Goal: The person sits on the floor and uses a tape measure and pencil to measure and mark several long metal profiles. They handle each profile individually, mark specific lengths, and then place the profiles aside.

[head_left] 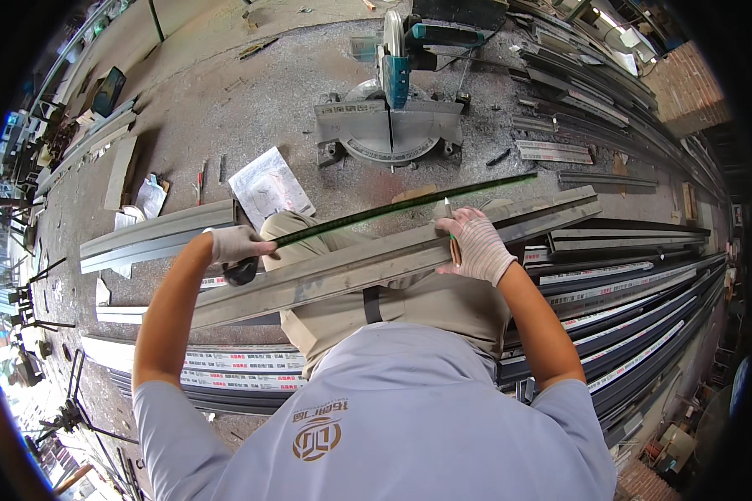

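Note:
A long grey metal profile [351,271] lies slantwise across my lap. My left hand [236,245], in a pale glove with bare fingertips, is closed on a tape measure; its dark case [241,271] shows below the palm. The drawn-out green tape blade [393,208] runs from the fingers toward the right, beyond the profile's far edge. My right hand [479,244], gloved the same way, rests at the profile with a slim pen [448,210] between the fingers, its pointed end facing away from me. Part of the pen is hidden by the fingers.
Ahead stands a mitre saw [393,108] on the dusty floor. A sheet of paper with drawings [271,184] lies left of it. More profiles are stacked at the right [627,292], the far right [593,92] and the left [154,234]. A red-handled tool [200,182] lies near the paper.

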Action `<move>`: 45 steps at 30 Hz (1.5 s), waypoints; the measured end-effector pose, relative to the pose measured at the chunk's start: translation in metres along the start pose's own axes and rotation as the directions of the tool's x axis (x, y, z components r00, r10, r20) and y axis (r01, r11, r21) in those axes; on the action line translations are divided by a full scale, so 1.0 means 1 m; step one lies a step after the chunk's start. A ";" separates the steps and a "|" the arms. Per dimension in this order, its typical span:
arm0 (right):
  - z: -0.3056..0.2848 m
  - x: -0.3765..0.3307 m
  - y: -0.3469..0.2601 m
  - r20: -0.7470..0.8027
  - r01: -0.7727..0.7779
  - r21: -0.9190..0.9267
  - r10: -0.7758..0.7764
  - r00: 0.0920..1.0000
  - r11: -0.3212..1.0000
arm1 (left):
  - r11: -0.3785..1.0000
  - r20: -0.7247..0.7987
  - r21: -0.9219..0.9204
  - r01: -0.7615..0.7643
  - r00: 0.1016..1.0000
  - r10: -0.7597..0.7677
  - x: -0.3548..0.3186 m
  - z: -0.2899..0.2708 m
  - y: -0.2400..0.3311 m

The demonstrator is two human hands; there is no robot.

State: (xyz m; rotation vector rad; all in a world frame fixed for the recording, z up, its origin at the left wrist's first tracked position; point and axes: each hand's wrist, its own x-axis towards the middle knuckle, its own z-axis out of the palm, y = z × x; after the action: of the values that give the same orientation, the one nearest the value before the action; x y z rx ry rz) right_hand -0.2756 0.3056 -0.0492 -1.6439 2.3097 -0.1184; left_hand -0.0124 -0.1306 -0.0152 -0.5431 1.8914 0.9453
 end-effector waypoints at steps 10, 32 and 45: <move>-0.001 0.002 0.002 0.034 -0.007 0.067 0.005 0.999 0.998 | 0.986 -0.328 0.113 -0.122 0.932 0.153 0.181 0.004 0.066; 0.010 0.013 0.024 -0.067 0.029 0.124 -0.021 0.998 0.992 | 0.991 -0.370 0.055 -0.123 0.919 0.135 0.274 0.014 0.085; 0.004 0.025 0.035 0.178 0.127 0.057 -0.135 0.975 0.990 | 0.450 -0.009 -0.845 -0.287 0.851 0.526 0.050 0.178 0.142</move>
State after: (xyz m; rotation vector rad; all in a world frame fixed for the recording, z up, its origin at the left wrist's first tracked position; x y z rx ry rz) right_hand -0.3135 0.2941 -0.0663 -1.7087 2.0501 -0.0470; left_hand -0.0388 0.0976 -0.0537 -0.4418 1.2331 2.1882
